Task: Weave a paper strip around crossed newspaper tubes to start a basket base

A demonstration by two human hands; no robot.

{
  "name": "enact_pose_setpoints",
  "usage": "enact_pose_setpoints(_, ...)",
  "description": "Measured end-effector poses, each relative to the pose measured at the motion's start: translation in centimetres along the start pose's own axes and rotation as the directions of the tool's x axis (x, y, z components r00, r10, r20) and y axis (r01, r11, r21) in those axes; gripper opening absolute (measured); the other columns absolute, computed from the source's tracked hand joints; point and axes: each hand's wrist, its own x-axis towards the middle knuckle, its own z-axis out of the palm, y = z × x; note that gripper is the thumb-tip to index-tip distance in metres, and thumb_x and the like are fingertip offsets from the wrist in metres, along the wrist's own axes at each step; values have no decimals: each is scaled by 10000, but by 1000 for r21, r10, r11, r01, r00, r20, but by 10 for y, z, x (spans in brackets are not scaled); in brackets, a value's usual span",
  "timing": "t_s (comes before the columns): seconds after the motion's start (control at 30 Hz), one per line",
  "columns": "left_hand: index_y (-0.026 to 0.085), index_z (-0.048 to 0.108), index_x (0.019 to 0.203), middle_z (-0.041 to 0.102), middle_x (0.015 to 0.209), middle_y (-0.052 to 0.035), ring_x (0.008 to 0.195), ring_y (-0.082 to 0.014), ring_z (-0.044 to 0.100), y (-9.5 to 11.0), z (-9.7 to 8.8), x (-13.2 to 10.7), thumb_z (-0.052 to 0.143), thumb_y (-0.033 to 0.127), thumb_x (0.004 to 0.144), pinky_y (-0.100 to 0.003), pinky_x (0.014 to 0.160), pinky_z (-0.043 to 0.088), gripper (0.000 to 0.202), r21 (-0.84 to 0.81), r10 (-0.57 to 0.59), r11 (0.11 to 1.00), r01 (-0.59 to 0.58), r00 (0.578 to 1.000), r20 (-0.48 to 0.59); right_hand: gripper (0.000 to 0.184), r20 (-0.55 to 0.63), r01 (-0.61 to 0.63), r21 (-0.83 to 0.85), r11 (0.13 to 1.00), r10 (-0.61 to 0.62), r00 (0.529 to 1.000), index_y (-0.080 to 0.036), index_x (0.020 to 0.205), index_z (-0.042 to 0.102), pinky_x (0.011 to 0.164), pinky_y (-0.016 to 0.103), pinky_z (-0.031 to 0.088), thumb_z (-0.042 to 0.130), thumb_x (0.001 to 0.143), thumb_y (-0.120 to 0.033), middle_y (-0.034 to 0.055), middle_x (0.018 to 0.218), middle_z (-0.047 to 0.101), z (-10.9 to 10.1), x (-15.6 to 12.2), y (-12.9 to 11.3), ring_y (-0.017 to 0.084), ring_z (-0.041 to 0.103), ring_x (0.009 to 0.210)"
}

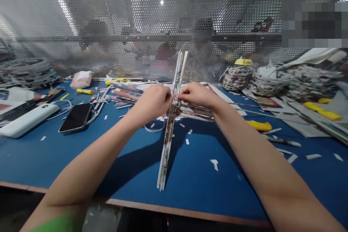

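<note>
Several thin rolled-newspaper sticks [169,130] stand in a narrow bundle in front of me, their lower ends towards the table's front edge. More paper sticks [197,112] cross behind them sideways at about the middle. My left hand [154,101] is closed on the bundle from the left, fingers curled at the crossing. From the right, my right hand [199,94] pinches the same sticks, thumb and fingertips close to those of the left. The fingertips partly hide the crossing, so I cannot tell how the sticks are joined.
On the blue table [130,174] lie a phone [76,117], a white power bank [28,119] and paper scraps. Woven paper baskets [236,78] stand at the back right, others at the left. Yellow glue tubes [259,125] lie about. A perforated metal screen [152,14] rises behind.
</note>
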Motion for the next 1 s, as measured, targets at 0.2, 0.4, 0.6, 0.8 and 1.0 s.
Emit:
enact_pose_setpoints(0.2, 175, 463, 490, 411, 441, 7, 418, -102, 364, -29, 8, 10, 538, 345, 727, -228, 451, 229, 301, -65, -227, 966, 251, 939, 257, 176, 22, 223, -134, 966, -222, 975, -126, 646, 659, 521, 209, 263, 520, 727, -196, 7, 547, 545, 12, 1, -19, 77, 406, 516)
enact_pose_setpoints(0.4, 174, 443, 455, 308, 331, 52, 279, -37, 240, -48, 15, 9, 630, 440, 645, -196, 341, 132, 376, -421, -237, 736, 531, 783, 575, 181, 106, 206, -72, 976, -198, 974, -128, 725, 690, 516, 211, 288, 522, 724, -197, 26, 597, 607, 17, 2, -19, 82, 445, 527)
enact_pose_setpoints(0.6, 161, 487, 455, 311, 332, 66, 281, -19, 212, -50, 17, 9, 702, 375, 576, -182, 315, 94, 326, -446, -251, 670, 593, 747, 616, 127, 90, 10, 100, 995, -20, 996, -136, 726, 603, 454, 198, 300, 609, 630, -220, -19, 530, 548, 18, 2, -18, 78, 461, 478)
enact_pose_setpoints(0.8, 169, 496, 469, 321, 335, 59, 277, -26, 234, -57, 21, 9, 685, 363, 605, -186, 315, 101, 304, -452, -232, 691, 565, 765, 601, 251, 105, -34, 177, 984, 16, 994, -169, 808, 520, 464, 199, 336, 642, 599, -235, -14, 632, 569, 17, 3, -11, 97, 514, 534)
enact_pose_setpoints(1.0, 184, 444, 457, 317, 328, 56, 263, -32, 243, -62, 22, 9, 655, 334, 651, -190, 329, 134, 324, -439, -267, 690, 575, 767, 584, 120, 228, 140, -56, 989, -124, 966, -168, 764, 590, 563, 227, 358, 560, 664, -226, 33, 784, 618, -3, -4, -3, 126, 529, 669)
